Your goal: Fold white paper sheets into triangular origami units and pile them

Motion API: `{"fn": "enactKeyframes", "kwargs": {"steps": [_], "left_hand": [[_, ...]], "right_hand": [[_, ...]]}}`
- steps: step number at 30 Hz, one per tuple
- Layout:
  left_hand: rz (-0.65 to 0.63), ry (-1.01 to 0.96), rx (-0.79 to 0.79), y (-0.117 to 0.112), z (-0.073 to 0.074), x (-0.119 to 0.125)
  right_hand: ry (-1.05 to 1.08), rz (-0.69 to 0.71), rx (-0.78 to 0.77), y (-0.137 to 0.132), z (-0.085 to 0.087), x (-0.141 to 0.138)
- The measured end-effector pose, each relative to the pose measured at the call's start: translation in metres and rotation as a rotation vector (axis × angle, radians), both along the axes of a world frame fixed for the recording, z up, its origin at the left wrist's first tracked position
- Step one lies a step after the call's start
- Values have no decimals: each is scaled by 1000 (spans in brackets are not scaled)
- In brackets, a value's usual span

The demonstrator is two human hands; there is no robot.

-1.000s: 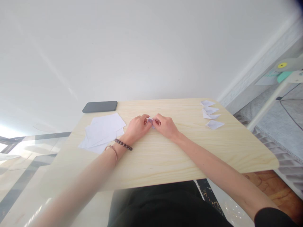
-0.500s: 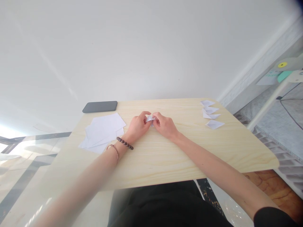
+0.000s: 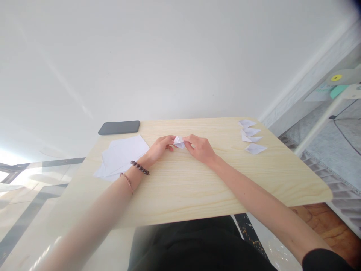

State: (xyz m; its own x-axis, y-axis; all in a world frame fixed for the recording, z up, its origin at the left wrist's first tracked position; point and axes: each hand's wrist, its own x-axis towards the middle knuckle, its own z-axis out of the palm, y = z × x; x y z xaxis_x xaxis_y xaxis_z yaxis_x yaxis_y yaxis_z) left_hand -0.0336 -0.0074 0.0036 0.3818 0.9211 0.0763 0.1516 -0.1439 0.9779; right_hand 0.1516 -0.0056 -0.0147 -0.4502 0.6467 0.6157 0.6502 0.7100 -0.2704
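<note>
A small folded white paper boat [image 3: 179, 142] is held between my two hands above the middle of the table. My left hand [image 3: 162, 146] pinches its left end between fingers and thumb. On the other side, my right hand [image 3: 199, 147] grips the right tip with thumb and forefinger. Several similar folded paper boats [image 3: 256, 148] lie in a column by the table's right edge. White paper sheets [image 3: 124, 153] rest in a loose, overlapping pile beside my left wrist, which partly covers them.
The light wooden table [image 3: 180, 199] stands against a white wall [image 3: 175, 60]. A dark smartphone [image 3: 119, 127] lies at its back left corner. Beyond the right edge is a white metal frame [image 3: 318, 124].
My hands have drawn slightly apart, the left one shifting left and the right one right. More of the folded paper shows between them.
</note>
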Motion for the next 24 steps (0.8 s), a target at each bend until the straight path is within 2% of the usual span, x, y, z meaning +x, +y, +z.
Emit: {"fn": "enactKeyframes", "kwargs": {"steps": [5, 11, 14, 17, 24], "left_hand": [[45, 90, 9, -2, 0, 1], [45, 103, 46, -4, -1, 1], [29, 103, 49, -6, -1, 2], [45, 84, 36, -7, -1, 2], [122, 110, 54, -5, -4, 2]], "right_hand": [[-26, -13, -15, -3, 2, -1], [162, 98, -199, -5, 6, 0], [279, 81, -319, -2, 5, 0], [292, 59, -397, 2, 4, 1], [285, 52, -412, 2, 7, 3]]}}
